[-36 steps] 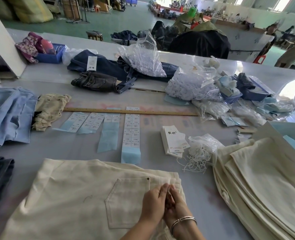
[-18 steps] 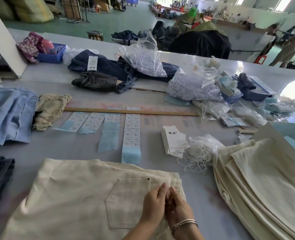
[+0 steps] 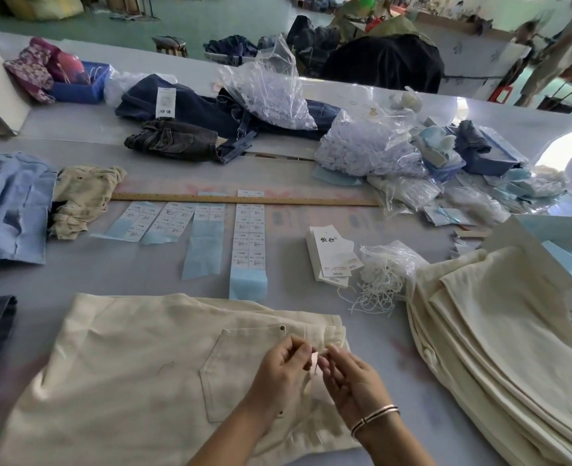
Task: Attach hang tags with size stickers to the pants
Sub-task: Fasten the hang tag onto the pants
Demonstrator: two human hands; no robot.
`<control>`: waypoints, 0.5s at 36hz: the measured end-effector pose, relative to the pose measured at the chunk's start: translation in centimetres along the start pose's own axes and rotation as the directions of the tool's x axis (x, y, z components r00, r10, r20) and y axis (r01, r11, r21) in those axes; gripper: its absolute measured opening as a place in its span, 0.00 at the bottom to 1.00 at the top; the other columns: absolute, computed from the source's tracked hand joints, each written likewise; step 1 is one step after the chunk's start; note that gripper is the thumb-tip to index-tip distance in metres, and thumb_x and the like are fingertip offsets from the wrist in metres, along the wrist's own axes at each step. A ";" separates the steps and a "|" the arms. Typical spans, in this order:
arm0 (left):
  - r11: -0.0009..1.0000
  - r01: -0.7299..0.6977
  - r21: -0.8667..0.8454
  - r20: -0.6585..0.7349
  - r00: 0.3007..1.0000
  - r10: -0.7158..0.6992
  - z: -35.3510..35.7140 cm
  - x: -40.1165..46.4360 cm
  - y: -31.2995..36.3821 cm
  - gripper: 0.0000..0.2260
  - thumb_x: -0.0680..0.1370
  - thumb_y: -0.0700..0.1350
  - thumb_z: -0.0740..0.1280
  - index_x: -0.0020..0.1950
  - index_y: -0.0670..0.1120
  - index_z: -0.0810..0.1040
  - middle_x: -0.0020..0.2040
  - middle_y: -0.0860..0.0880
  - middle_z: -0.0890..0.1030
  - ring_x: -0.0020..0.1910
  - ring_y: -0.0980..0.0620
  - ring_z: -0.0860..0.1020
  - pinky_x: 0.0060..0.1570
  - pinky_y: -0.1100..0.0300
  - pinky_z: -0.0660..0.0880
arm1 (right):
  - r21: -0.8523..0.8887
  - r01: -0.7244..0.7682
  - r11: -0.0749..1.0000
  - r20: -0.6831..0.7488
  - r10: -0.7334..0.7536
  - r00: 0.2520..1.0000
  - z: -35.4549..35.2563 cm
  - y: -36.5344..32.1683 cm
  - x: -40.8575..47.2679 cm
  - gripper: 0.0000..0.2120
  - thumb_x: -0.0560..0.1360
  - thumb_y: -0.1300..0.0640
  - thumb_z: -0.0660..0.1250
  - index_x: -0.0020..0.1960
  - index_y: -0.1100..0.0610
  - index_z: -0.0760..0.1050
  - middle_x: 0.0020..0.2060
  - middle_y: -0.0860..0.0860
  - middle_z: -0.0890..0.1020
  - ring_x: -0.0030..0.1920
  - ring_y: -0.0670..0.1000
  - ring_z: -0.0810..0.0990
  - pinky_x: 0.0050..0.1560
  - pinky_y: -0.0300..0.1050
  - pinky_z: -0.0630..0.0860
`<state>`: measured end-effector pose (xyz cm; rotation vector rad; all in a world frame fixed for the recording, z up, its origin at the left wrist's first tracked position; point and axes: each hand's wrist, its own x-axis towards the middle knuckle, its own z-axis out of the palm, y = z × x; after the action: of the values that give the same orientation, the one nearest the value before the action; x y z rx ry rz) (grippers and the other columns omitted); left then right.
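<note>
Cream pants [image 3: 136,375] lie flat on the table in front of me, back pocket up, waistband to the right. My left hand [image 3: 282,371] and my right hand [image 3: 351,381] meet over the waistband beside the pocket. Both pinch a thin white string [image 3: 315,359] between fingertips. A stack of white hang tags [image 3: 331,258] lies further back, with a bag of white strings [image 3: 387,274] beside it. Strips of size stickers [image 3: 250,237] on blue backing lie in a row below a wooden ruler [image 3: 244,200].
A pile of folded cream pants [image 3: 499,348] fills the right side. Light blue garments [image 3: 5,206] and a crumpled beige one [image 3: 83,196] lie at left. Dark jeans [image 3: 183,139] and plastic bags [image 3: 368,142] sit across the back of the table.
My hands were pressed together at the waistband; now they have parted slightly and the fingertips show the string between them.
</note>
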<state>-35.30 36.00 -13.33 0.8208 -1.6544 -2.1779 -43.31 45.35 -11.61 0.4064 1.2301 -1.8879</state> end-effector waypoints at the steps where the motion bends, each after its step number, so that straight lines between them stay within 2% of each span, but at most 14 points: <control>1: 1.000 -0.010 0.007 -0.010 1.000 0.010 -0.1 0.0 0.1 0.08 0.80 0.37 0.62 0.43 0.37 0.77 0.33 0.50 0.78 0.34 0.58 0.75 0.39 0.67 0.73 | -0.027 0.022 0.999 0.015 -0.022 1.000 0.1 0.0 0.0 0.05 0.63 0.64 0.69 0.35 0.67 0.78 0.28 0.59 0.81 0.28 0.49 0.82 0.26 0.36 0.78; 6: 1.000 -0.001 -0.008 -0.050 0.999 0.001 -0.4 0.3 0.0 0.05 0.77 0.36 0.67 0.43 0.40 0.81 0.37 0.47 0.84 0.38 0.56 0.81 0.42 0.67 0.76 | -0.192 0.156 0.969 0.047 -0.150 0.988 0.0 -0.5 0.1 0.03 0.67 0.74 0.67 0.40 0.69 0.76 0.31 0.62 0.82 0.31 0.54 0.83 0.30 0.38 0.79; 11: 1.000 -0.013 -0.012 -0.031 0.999 0.013 -0.6 0.2 0.2 0.08 0.77 0.35 0.66 0.43 0.45 0.83 0.38 0.49 0.85 0.38 0.57 0.82 0.41 0.68 0.76 | -0.403 0.401 0.823 0.120 -0.387 0.914 0.0 -1.1 0.2 0.13 0.68 0.77 0.68 0.40 0.63 0.69 0.28 0.58 0.81 0.29 0.52 0.82 0.28 0.38 0.77; 18: 0.997 -0.065 0.036 -0.069 0.995 0.068 -0.4 0.2 0.7 0.10 0.76 0.36 0.68 0.41 0.48 0.84 0.36 0.50 0.85 0.36 0.58 0.82 0.39 0.70 0.75 | -0.395 0.494 0.775 0.164 -0.470 0.867 0.0 -0.8 0.1 0.15 0.69 0.78 0.66 0.42 0.61 0.66 0.30 0.58 0.83 0.29 0.50 0.82 0.28 0.37 0.76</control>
<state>-35.25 35.38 -12.83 0.8295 -1.6639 -2.0583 -43.99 45.44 -11.18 -0.2287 1.7837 -1.9399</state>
